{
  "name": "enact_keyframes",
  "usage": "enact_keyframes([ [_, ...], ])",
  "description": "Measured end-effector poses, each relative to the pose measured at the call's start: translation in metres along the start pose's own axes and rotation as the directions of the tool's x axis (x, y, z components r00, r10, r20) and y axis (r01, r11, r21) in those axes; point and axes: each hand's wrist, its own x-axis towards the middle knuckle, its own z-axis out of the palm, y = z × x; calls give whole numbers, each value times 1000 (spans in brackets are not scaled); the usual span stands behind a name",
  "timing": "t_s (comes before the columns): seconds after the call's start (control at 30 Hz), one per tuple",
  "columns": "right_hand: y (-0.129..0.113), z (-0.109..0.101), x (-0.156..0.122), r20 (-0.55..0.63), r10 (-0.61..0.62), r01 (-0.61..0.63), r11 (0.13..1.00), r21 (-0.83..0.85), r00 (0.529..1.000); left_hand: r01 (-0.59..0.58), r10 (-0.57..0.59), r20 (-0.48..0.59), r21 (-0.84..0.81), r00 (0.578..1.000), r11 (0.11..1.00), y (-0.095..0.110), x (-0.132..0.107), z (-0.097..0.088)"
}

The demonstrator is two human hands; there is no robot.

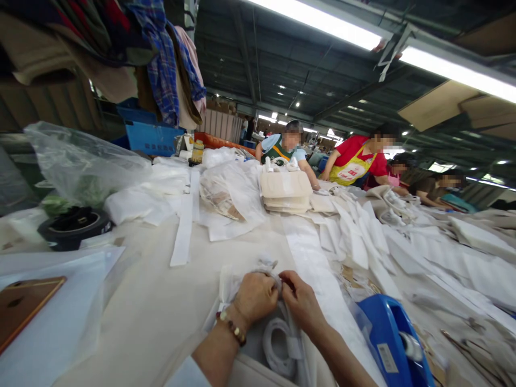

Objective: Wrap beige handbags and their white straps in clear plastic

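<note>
My left hand [257, 296], with a beaded bracelet at its wrist, is closed around a bunched piece of white wrapping [266, 264]. Right beside it, the thumb and fingers of my right hand [302, 302] pinch the edge of the same wrapping. Under my hands lies a beige bag [258, 373], partly hidden by my forearms. A white-wrapped loop [266, 346], which looks like a strap or handle, rests on it between my wrists. What the wrapping covers at my fingertips is hidden.
A blue plastic jug [389, 333] stands close to my right forearm. Ahead are a stack of beige bags [285, 185] and crumpled clear plastic [229, 188]. A brown leather-like piece [28, 306] lies at left. Several co-workers stand across the table, which holds many white strips [355, 236].
</note>
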Motion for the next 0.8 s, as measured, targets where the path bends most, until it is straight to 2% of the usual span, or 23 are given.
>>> enact_keyframes([
  [0.23, 7, 8, 0, -33, 18, -21, 995, -101, 999, -162, 160, -43, -40, 986, 986, -4, -4, 1],
  [0.4, 18, 15, 2, -52, 24, -31, 990, -136, 998, -227, 209, -147, -124, 967, 966, -6, -4, 1],
  [0.5, 19, 15, 3, -76, 21, -32, 990, -139, 997, -199, 142, -257, -211, 956, 957, -8, -4, 1],
  [0.63, 7, 9, -1, -118, -40, 22, 988, -151, 992, -117, -35, -391, -360, 920, 926, -10, -3, 0],
  [0.7, -3, 6, -1, -79, -78, 67, 988, -141, 994, -115, -83, -421, -424, 903, 898, -10, -3, -1],
  [0.8, -9, 8, 3, 18, -86, 87, 993, -83, 996, -146, -93, -430, -491, 898, 859, -9, -4, -3],
])
